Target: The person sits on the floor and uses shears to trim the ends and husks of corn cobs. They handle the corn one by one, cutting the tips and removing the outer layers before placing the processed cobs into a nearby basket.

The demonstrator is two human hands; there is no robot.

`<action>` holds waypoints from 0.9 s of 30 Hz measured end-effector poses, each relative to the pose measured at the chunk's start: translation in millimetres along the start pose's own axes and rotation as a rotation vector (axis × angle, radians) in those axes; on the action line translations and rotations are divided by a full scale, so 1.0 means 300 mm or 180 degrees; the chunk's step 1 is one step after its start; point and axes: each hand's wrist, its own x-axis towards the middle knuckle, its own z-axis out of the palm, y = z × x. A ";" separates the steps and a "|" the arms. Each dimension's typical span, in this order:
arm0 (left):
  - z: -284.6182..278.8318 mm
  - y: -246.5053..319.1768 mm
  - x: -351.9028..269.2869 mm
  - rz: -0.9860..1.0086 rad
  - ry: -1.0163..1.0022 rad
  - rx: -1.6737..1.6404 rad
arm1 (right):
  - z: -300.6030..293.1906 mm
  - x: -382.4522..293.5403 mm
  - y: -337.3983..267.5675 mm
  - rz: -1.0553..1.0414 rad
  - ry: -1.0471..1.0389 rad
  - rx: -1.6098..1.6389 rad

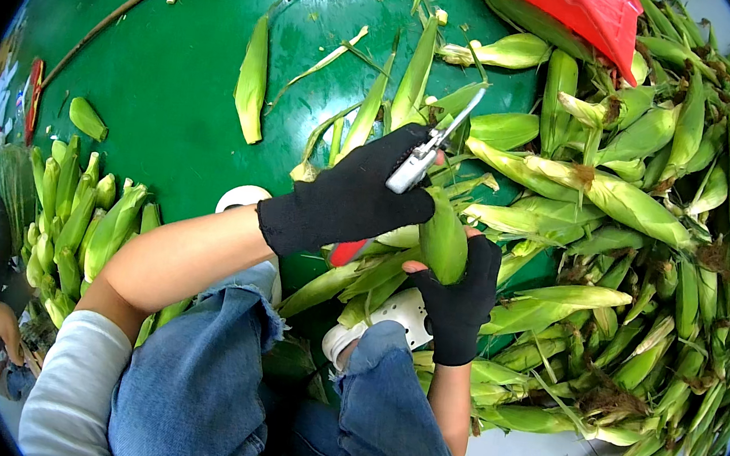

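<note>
My left hand (362, 191), in a black fingertip-less glove, is closed round metal pruning shears (415, 163) with a red handle end showing below the palm; the blades point up and right. My right hand (458, 291), gloved the same way, grips a green husked corn ear (444, 239) from below. The ear's upper end lies against my left thumb, under the shears. Loose husk leaves (366, 118) and a small ear (253, 83) lie on the green surface (174, 74) beyond my hands.
A large heap of corn in husk (634, 203) spreads along the right, a red plastic container (575, 10) above it. More ears (78, 224) stand bunched at left, near a co-worker's arm (4, 324). A brown stick (109, 24) lies upper left. White clogs (406, 312) are below my hands.
</note>
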 end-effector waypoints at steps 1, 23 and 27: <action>0.003 0.000 0.000 -0.0325 0.0024 -0.0526 | 0.004 0.000 -0.001 -0.0016 0.0063 -0.0132; 0.064 0.112 -0.028 -0.0913 -0.0066 -0.2035 | -0.079 0.080 -0.084 -0.0259 0.0765 0.0296; 0.055 0.101 -0.019 -0.0638 -0.0155 -0.1694 | -0.073 0.064 -0.079 0.0492 0.0709 0.1057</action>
